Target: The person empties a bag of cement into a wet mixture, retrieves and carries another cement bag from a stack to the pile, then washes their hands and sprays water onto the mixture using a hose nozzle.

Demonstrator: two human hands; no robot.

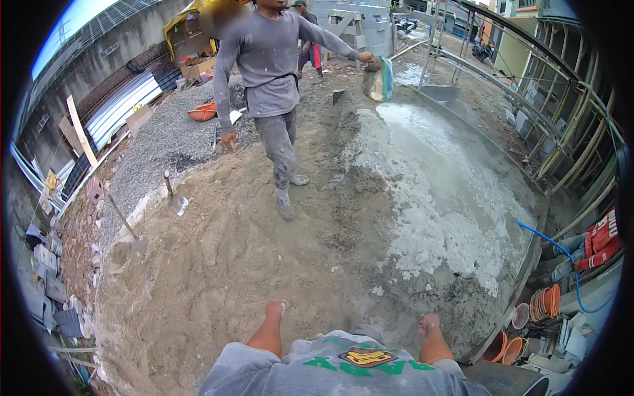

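Low in the head view, my left hand hangs over the brown sand; its fingers are too small to make out, and I cannot tell what it holds, if anything. My right hand is at the near edge of the wet grey cement mix, with its fingers curled; nothing clear shows in it. Ahead, a person in a grey long-sleeved shirt stands on the sand and holds a striped sack out over the far end of the mix.
Two shovels stand in the sand at left, before a gravel heap with an orange basin. A blue hose, a person in red, stacked buckets and scaffolding are at right.
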